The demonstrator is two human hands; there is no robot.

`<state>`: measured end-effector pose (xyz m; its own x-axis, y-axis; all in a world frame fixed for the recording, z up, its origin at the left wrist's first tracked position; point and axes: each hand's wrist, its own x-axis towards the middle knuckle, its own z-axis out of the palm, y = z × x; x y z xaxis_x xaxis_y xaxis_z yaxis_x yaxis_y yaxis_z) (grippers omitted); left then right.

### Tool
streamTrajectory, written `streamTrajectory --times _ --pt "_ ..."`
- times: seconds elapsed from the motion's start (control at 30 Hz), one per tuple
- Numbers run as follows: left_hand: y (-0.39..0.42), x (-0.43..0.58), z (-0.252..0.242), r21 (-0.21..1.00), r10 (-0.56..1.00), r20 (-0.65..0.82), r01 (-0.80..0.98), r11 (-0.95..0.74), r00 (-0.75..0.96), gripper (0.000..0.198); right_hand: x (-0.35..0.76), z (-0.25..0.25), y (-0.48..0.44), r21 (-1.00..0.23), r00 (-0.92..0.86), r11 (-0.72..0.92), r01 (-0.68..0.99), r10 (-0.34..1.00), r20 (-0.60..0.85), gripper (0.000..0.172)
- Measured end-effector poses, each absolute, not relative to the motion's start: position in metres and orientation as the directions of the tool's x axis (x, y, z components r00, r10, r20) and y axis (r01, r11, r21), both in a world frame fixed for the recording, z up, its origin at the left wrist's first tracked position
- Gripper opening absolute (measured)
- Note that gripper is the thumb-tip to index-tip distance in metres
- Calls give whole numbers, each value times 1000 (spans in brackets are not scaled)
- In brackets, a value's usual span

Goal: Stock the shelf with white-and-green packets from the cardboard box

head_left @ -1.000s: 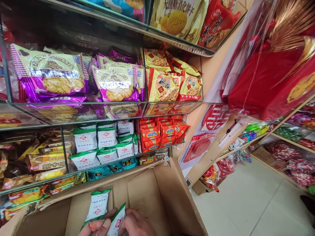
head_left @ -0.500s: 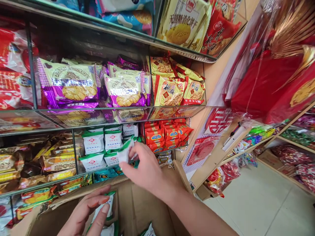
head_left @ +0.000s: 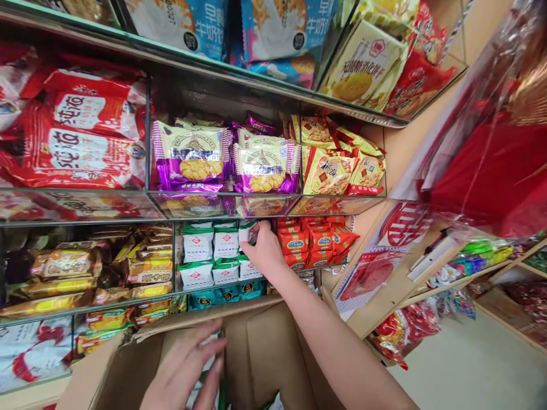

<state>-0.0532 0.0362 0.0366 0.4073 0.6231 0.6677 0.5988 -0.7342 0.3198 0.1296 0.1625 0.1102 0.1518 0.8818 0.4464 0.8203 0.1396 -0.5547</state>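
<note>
My right hand [head_left: 265, 250] reaches into a low shelf compartment, its fingers closed on a small white snack packet [head_left: 247, 234] with a green top edge. This packet sits at the right end of the upper row of matching white-and-green packets [head_left: 225, 243], which stand in two stacked rows. My left hand [head_left: 188, 364], smeared by motion, hovers over the open cardboard box [head_left: 273, 347] with its fingers apart. Beneath it, more white-and-green packets [head_left: 209, 378] lie in the box, partly hidden by the fingers.
Red packets [head_left: 314, 245] fill the compartment to the right, brown and yellow snacks [head_left: 149, 265] the one to the left. Above runs a glass shelf edge [head_left: 222, 202] with purple biscuit packs [head_left: 190, 156]. A red plastic-wrapped decoration [head_left: 482, 176] hangs at the right.
My right hand has moved the packet from in front of the stack into the upper row at its right end. My left hand stays over the box. The view has shifted left.
</note>
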Motion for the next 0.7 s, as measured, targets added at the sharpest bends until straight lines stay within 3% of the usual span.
streamTrajectory --times 0.07,0.13,0.3,0.4,0.7 --pt "58 -50 60 64 555 678 713 -698 482 32 128 112 169 -511 147 119 851 881 450 31" --pt "84 -40 79 -132 589 628 815 -564 509 36 126 114 174 -453 135 100 886 879 457 30" --pt "130 -20 90 -167 656 575 856 -490 488 44 121 115 179 -272 81 54 961 883 462 36" --pt "136 -20 86 -178 672 553 858 -481 492 46 118 115 179 -176 59 22 984 895 443 25" --pt "135 -28 85 -214 689 504 848 -485 521 48 118 117 187 -49 -25 45 998 934 357 33"
